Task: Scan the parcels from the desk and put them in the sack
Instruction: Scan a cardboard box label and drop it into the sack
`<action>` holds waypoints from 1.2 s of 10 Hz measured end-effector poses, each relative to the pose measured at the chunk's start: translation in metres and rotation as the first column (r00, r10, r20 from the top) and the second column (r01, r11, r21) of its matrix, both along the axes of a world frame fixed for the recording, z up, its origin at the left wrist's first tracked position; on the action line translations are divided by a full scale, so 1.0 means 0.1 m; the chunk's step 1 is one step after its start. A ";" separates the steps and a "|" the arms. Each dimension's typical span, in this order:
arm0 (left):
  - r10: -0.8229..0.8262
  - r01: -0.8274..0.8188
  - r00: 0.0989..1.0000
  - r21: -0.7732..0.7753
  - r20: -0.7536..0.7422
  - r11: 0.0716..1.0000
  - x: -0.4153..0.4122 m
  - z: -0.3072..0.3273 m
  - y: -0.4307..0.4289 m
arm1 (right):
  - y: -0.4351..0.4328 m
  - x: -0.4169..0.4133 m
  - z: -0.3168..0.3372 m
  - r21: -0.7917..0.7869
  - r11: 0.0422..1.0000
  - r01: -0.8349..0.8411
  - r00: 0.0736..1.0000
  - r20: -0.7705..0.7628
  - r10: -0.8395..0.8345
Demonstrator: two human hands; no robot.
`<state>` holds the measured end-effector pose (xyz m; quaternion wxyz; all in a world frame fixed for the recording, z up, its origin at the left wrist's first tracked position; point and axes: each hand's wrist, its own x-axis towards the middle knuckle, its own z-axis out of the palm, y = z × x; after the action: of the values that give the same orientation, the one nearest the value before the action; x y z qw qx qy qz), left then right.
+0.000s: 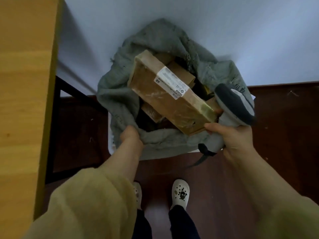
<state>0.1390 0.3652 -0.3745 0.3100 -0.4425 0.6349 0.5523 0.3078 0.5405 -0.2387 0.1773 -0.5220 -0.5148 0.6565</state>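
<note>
One parcel (165, 94) between right fingers (213, 127)

Looking steeply down here: a pale blue-grey painted wall (207, 31) fills the top, softly and evenly lit, with faint shadow streaks low on its left. Below it lies a dark reddish-brown wooden floor (284, 135), slightly glossy and flecked with small pale scuffs. Along the left edge runs a yellowish light-wood desk (25, 83), and under it a black metal frame (56, 109) reaches down to the floor
</note>
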 end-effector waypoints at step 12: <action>-0.276 0.266 0.960 -0.144 -0.053 0.953 0.51 1.55 -0.49 | -0.54 -0.40 0.70 -0.455 0.809 -0.371 0.876 0.119 0.468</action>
<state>0.1900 0.3157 -0.2195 0.3291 -0.3508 0.7363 0.4758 0.2683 0.4865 -0.1690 -0.1487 -0.4912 -0.4814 0.7106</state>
